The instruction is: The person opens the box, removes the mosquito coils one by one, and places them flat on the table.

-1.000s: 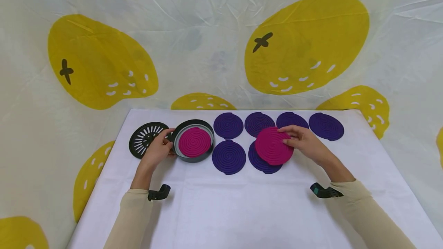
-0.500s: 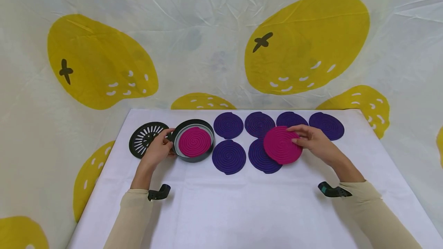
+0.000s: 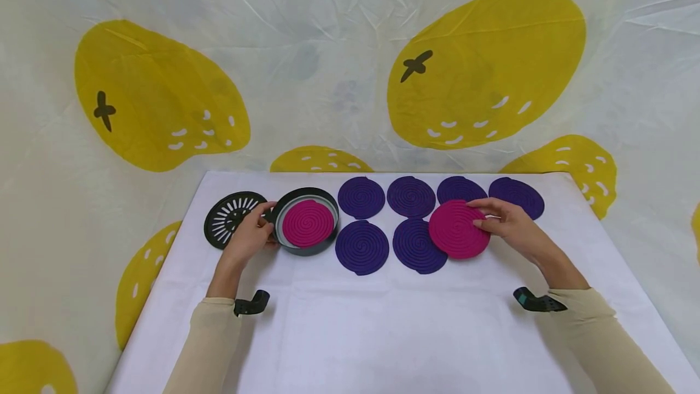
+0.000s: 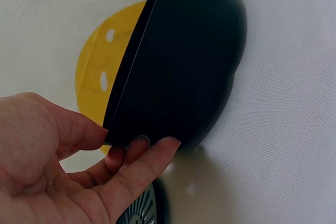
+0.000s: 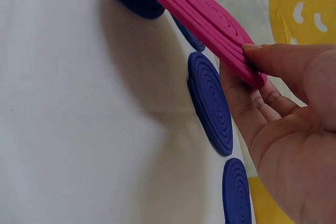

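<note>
In the head view my right hand (image 3: 511, 228) pinches a pink spiral coaster (image 3: 458, 230) by its right edge. The right wrist view shows that coaster (image 5: 210, 19) raised above the white cloth, thumb on its upper face and fingers beneath. From the head, it partly covers a purple spiral coaster (image 3: 417, 248). At the left, my left hand (image 3: 253, 233) grips the side of a round dark coaster holder (image 3: 306, 250), which has another pink coaster (image 3: 307, 224) inside. The left wrist view shows thumb and fingertips at the holder's dark wall (image 4: 178, 61).
A black slotted lid (image 3: 219, 224) lies left of the holder, partly behind my left hand. Several purple coasters (image 3: 361, 198) lie in two rows to the holder's right on the white-covered table (image 3: 372, 333). A curtain with a yellow fruit print (image 3: 487, 65) hangs behind.
My right hand has moved steadily to the right with the pink coaster, uncovering more of the purple coaster beneath. The left hand and the holder have stayed in place.
</note>
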